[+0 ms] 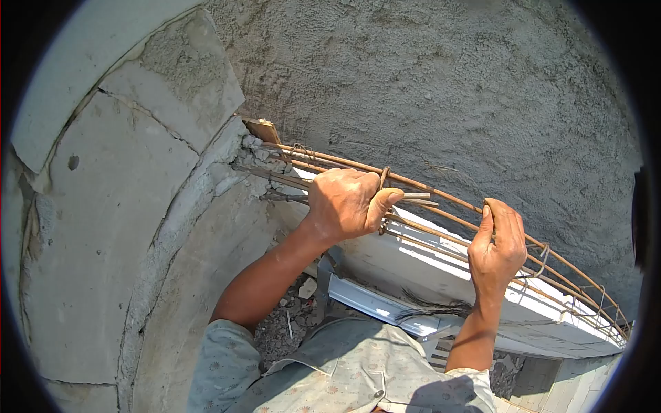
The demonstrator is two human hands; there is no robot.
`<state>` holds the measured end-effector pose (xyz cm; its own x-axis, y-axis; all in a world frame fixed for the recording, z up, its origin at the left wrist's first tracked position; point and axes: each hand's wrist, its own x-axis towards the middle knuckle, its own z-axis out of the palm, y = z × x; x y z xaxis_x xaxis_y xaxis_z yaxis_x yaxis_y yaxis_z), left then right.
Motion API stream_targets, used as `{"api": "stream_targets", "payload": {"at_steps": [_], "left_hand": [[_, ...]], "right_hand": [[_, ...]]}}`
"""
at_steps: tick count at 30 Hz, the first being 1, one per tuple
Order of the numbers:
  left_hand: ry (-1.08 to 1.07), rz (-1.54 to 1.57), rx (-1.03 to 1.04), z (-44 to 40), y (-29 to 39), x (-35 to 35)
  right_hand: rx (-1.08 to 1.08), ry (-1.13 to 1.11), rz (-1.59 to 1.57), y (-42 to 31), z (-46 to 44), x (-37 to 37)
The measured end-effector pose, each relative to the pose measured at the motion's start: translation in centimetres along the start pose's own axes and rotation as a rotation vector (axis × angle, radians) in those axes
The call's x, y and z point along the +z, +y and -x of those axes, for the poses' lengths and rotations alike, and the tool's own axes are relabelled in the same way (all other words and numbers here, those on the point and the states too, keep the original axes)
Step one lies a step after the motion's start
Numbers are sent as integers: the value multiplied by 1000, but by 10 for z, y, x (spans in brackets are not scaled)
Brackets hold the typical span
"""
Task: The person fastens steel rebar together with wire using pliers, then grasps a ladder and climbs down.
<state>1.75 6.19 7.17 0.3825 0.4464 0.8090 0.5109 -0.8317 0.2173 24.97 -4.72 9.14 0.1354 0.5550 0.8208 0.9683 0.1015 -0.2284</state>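
Long rusty steel rebar [427, 187] runs as a bundle along the top of a white block wall [406, 258]. My left hand [348, 204] is closed in a fist over the bundle. Two short pale metal rods [417, 197] stick out past its thumb; their other ends are hidden in the fist. Beside the knuckles, a bent stirrup [385, 179] crosses the bars. My right hand [497, 237] is farther right, with thumb and fingertips closed at the upper bar. Near those fingertips, a thin wire [451, 169] shows against the grey wall.
A rough grey rendered wall [441, 82] rises behind the bars. Large concrete slabs [117, 179] with mortar joints are on the left, near a small wooden board [262, 129]. Below lie rubble [292, 320], a metal profile [365, 299] and a dark bundle of wires [434, 310].
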Motion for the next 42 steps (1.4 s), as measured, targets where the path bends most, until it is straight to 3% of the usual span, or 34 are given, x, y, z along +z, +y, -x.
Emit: {"api": "stream_targets", "payload": {"at_steps": [9,13,15,17,19,22,25,36,42], "left_hand": [[52,-13,19,1,0,3],[-421,125,-164,-9,2,-33],[-642,353,-258,-17,-11,-51],[-745,337,-302,-25,-7,-57],[-800,281,-311,-26,-8,-55],[-577,111,-182,-14,3,-45],[-372,113,-221,-2,12,-34],[-99,128,-100,8,8,-20],[-243,99,-184,4,11,-24]], "right_hand": [[3,-3,-20,-3,0,-4],[5,10,-104,0,-3,-10],[171,-144,-164,-3,-1,-16],[322,-272,-250,-19,-10,-24],[147,-352,-305,-27,-19,-27],[-244,-386,-321,-38,-31,-14],[-298,-481,-188,-44,-37,3],[-304,-558,-168,-54,-41,6],[-220,-580,-256,-45,-39,17]]}}
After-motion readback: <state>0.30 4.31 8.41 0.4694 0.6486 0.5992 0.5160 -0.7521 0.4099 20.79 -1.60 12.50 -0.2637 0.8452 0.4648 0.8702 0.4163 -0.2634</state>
